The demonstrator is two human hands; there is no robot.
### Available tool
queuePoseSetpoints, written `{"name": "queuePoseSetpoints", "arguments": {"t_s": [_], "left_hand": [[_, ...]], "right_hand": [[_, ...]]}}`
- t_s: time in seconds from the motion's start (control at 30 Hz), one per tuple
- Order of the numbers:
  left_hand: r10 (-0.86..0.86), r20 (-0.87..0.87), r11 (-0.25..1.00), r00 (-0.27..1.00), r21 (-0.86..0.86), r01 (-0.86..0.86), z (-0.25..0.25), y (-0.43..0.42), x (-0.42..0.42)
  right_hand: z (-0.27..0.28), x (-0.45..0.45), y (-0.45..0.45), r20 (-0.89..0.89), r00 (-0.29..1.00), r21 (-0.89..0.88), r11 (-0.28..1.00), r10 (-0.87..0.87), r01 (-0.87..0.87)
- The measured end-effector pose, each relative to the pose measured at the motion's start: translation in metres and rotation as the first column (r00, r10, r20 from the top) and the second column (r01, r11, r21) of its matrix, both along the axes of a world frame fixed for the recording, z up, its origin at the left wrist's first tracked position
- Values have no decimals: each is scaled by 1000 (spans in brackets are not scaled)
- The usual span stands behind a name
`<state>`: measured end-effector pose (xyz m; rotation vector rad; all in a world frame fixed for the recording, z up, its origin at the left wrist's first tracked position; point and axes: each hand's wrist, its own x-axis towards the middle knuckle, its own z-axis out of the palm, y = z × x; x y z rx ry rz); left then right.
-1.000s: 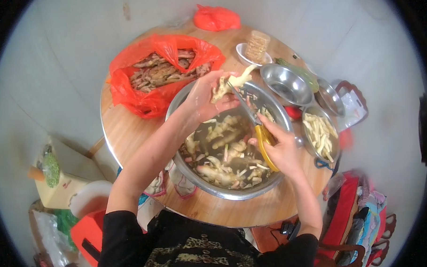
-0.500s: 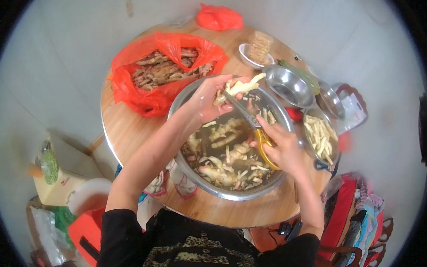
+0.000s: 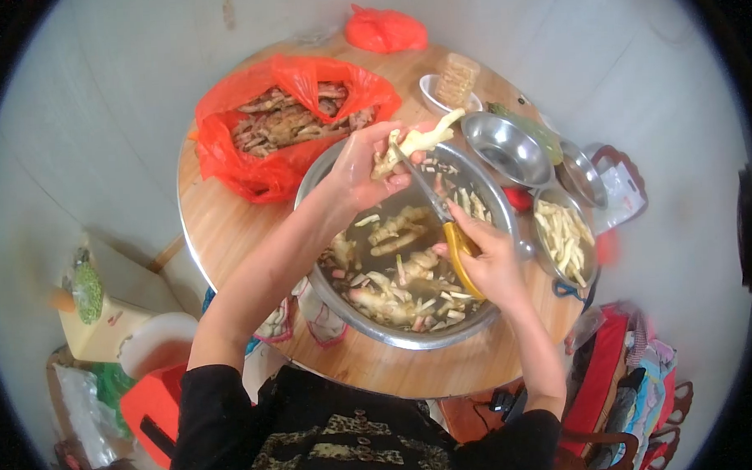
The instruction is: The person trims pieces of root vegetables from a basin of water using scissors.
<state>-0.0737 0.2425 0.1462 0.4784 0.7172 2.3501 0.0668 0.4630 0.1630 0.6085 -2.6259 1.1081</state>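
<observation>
My left hand [image 3: 372,163] is closed around a pale, knobby ginger root [image 3: 422,142] above the far side of a large metal basin [image 3: 371,333]. In my right hand [image 3: 493,260] is a pair of scissors with yellow handles [image 3: 460,261]. Their blades point up and left, with the tips against the root near my left fingers. Below both hands, dark water in the basin holds several knobby roots [image 3: 396,230] and many small pale and pinkish cut bits [image 3: 445,307].
An open red plastic bag [image 3: 225,170] of brown roots lies at the back left. On the right stand a metal bowl [image 3: 505,143] and a bowl of pale peeled pieces [image 3: 565,241]. A white dish [image 3: 437,100] holds a clear-wrapped package [image 3: 457,79]. Another red bag [image 3: 385,29] sits at the back.
My left hand and the root have shifted slightly up, the root tipping more upward. The scissors have turned a little and moved up and left with my right hand.
</observation>
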Motion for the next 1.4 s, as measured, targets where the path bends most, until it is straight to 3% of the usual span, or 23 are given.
{"name": "queuePoseSetpoints", "arguments": {"t_s": [0.03, 0.1, 0.2, 0.27, 0.33, 0.4, 0.47, 0.53, 0.6, 0.73, 0.8, 0.9, 0.97, 1.13, 1.2, 1.27, 1.37, 1.4], "left_hand": [[7, 68, 1000, 998, 20, -8, 4, 1, 3], [25, 134, 999, 991, 43, -31, 6, -4, 3], [-25, 89, 992, 996, 124, 14, 6, -7, 2], [99, 166, 993, 981, 48, -108, 11, -1, 8], [103, 186, 993, 977, 38, -112, 10, 0, 6], [107, 198, 993, 974, 28, -115, 8, 0, 3], [6, 113, 998, 994, 69, -14, -1, -6, -2], [29, 106, 997, 994, 65, -36, 3, -7, -1], [41, 104, 997, 994, 63, -48, 8, -4, 3], [236, 27, 971, 971, -48, -234, 10, 1, 6], [292, 20, 955, 956, -54, -290, 5, 2, 3], [302, -114, 934, 947, -164, -317, 3, 2, 3], [297, -301, 863, 906, -322, -390, 10, 5, 11], [147, -260, 925, 954, -306, -226, 11, 6, 17], [108, -246, 936, 963, -301, -182, 6, 8, 12], [74, -41, 961, 996, -264, -82, 2, 9, 9], [-13, -14, 981, 1000, -195, 10, -5, 11, 1], [-13, -17, 980, 1000, -197, 10, -5, 9, 1]], "right_hand": [[-5, 1, 1, 0, 1000, 1, 1000, 2, -2], [-19, 4, 3, -24, 998, 181, 982, 61, -56], [-22, 5, 4, -45, 989, 169, 977, 142, -133], [-15, 1, 3, -76, 990, 147, 983, 119, -107], [-12, -4, -1, -152, 988, 62, 998, 35, -26], [-14, -3, -4, -158, 987, 84, 996, 23, -10], [-16, 3, -6, -193, 974, 308, 950, 115, -51], [-15, 3, -3, -169, 973, 351, 932, 155, -88], [-13, 5, -3, -51, 994, 158, 983, 101, -92], [-17, 5, 7, -75, 996, 92, 995, 56, -49], [-17, 11, 17, 30, 999, 146, 989, 36, -40], [-10, 19, 23, -66, 996, 142, 988, 64, -55], [-7, 21, 29, -60, 997, 85, 996, 43, -38], [3, 24, 35, 35, 999, -11, 1000, 27, -26], [3, 24, 34, 28, 999, 29, 999, 34, -35], [3, 21, 29, 20, 999, 69, 996, 46, -47], [3, 17, 20, -2, 1000, 4, 1000, -8, 8], [2, 15, 19, -17, 999, 72, 997, 30, -29]]}}
